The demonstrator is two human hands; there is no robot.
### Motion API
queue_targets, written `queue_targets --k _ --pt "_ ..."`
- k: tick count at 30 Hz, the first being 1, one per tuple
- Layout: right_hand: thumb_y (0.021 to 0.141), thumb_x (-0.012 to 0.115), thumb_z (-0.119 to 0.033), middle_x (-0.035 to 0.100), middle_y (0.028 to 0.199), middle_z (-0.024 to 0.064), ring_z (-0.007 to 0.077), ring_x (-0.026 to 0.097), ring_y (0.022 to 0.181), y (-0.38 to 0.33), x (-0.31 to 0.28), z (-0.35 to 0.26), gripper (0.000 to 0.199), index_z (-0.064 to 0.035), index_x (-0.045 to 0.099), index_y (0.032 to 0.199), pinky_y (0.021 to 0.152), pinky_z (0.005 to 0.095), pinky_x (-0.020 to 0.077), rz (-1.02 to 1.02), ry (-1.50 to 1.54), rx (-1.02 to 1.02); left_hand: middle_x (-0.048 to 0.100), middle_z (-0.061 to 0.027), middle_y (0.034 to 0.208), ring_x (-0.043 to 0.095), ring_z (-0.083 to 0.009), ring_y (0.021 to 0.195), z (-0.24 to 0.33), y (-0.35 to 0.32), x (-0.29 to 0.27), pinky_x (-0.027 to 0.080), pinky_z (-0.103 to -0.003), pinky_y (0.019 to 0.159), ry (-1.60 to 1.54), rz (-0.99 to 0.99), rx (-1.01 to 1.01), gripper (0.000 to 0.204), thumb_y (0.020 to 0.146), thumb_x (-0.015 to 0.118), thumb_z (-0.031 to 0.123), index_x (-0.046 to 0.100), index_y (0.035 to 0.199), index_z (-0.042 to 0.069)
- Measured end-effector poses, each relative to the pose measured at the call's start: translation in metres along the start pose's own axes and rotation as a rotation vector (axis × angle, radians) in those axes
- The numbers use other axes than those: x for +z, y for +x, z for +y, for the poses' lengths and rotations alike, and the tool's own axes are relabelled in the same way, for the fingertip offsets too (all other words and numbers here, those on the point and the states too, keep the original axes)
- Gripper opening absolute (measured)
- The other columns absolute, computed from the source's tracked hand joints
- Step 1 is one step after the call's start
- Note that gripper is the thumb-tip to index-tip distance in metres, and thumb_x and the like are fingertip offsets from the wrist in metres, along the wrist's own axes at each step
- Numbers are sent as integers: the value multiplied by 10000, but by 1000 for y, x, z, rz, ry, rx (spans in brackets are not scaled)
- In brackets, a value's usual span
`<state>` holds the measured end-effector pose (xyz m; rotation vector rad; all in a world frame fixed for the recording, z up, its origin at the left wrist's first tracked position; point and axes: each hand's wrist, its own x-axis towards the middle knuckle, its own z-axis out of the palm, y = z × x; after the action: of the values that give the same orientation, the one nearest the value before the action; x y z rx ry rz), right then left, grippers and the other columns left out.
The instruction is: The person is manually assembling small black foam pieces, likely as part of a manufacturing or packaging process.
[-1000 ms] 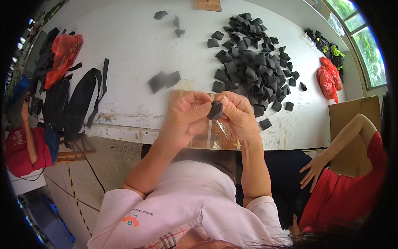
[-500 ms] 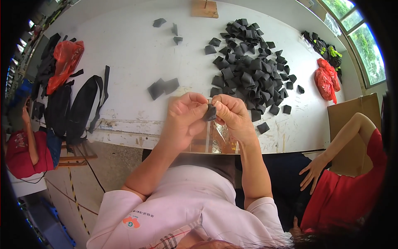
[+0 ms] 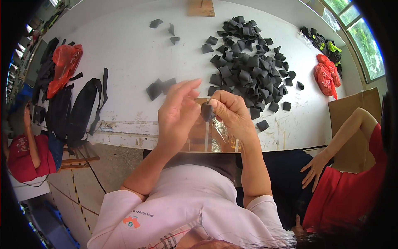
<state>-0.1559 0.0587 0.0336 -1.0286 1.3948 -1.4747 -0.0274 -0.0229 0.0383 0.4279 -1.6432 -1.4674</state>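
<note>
1. The right hand [image 3: 232, 110] pinches a small dark piece [image 3: 206, 111] between thumb and forefinger, fingers clamped on it, just over the near edge of the white tabletop [image 3: 124, 50]; keep that pinch low on the piece so its upper part stays free to be worked.
2. The left hand [image 3: 179, 112] stands touching the piece at its 9 o'clock side, forefinger and middle finger stretched out and apart, thumb near the piece; whether the thumb actually grips it cannot be told; it seems best to bring those fingers onto the free edge before the right hand eases off, so the piece never hangs loose.
3. A clear plastic bag [image 3: 222, 133] hangs under the hands at about 6 o'clock of the piece; judging by this, work straight above its mouth so a slip drops into it, not onto the lap.
4. The big heap of black pieces [image 3: 248, 70] lies at 1 o'clock of the hands, near; a smaller cluster of flat pieces [image 3: 159, 88] lies at 10 o'clock; keeping the two apart would likely avoid mixing them.
5. A person in red [image 3: 352, 195] sits at 4 o'clock, their hand [image 3: 315, 168] well apart from the work; elbows kept in should leave them room.
</note>
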Motion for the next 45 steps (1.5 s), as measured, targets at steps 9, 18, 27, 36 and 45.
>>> queue_targets --k 9,18,27,36,45 --pt "690 709 -162 537 767 75 179 523 606 -21 25 -18 283 -21 579 898 493 263 413 341 -568 -507 588 -94 907 548 -163 846 -4 3 -8 431 -282 781 -355 -116 2 69 812 576 30 590 876 9" --pt "647 666 12 537 695 67 199 495 583 -23 22 -12 158 1 599 789 482 286 398 383 -681 -573 583 -106 908 535 -173 879 -10 -8 -9 417 -306 827 -643 -22 -126 76 842 527 43 562 901 9" --pt "678 663 -33 514 684 62 202 483 569 -25 24 0 149 -14 585 803 463 299 384 383 -796 -546 558 -45 853 526 -107 757 -1 13 -17 432 -218 665 -51 -318 -16 157 790 572 0 601 942 27" --pt "631 644 42 507 666 71 210 470 557 -20 25 -4 189 6 569 800 455 297 375 365 -881 -658 550 -27 787 519 -137 720 -13 11 -15 414 -219 614 130 -266 273 189 724 630 -13 649 889 76" --pt "871 527 -184 505 595 3 49 409 491 -1 -2 -35 214 13 605 840 448 186 319 633 233 -163 559 -116 896 540 -177 800 -141 14 -102 422 -256 676 1352 419 -57 285 772 606 117 546 1013 -23"
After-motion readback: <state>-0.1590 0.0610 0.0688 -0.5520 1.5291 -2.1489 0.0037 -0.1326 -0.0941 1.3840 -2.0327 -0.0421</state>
